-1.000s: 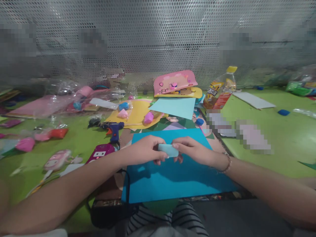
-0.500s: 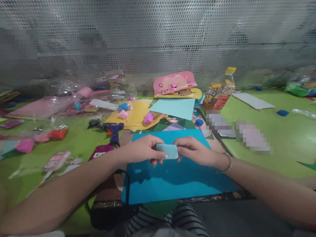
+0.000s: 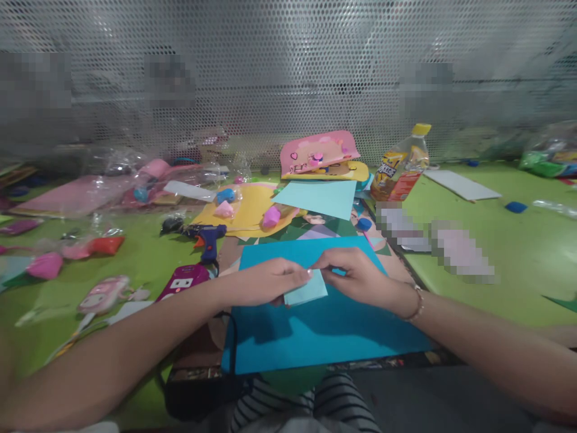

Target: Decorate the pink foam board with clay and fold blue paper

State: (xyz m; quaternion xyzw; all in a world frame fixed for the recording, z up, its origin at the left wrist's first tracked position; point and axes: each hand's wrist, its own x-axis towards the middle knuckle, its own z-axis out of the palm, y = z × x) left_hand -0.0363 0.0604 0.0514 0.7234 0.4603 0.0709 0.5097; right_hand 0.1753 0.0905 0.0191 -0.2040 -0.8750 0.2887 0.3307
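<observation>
A small pale blue piece of paper (image 3: 307,291), seemingly folded, is held over a large bright blue sheet (image 3: 324,337). My left hand (image 3: 274,281) pinches its upper left part, thumb on top and the other fingers mostly hidden beneath. My right hand (image 3: 354,273) is closed at the paper's upper right edge, index finger and thumb bent together there; its fingertips are partly hidden. A bracelet (image 3: 418,304) circles the right wrist.
A blue glue gun (image 3: 210,239) and a magenta power strip (image 3: 188,278) lie left of the sheet. Behind are a yellow sheet (image 3: 252,207), a light blue sheet (image 3: 322,197), a pink case (image 3: 318,153) and a bottle (image 3: 401,168). A perforated metal panel (image 3: 288,72) closes the back.
The small paper has tilted and been turned, now showing a broader face lower down. My left thumb has moved up onto its top edge, and my right fingers have shifted to its upper corner.
</observation>
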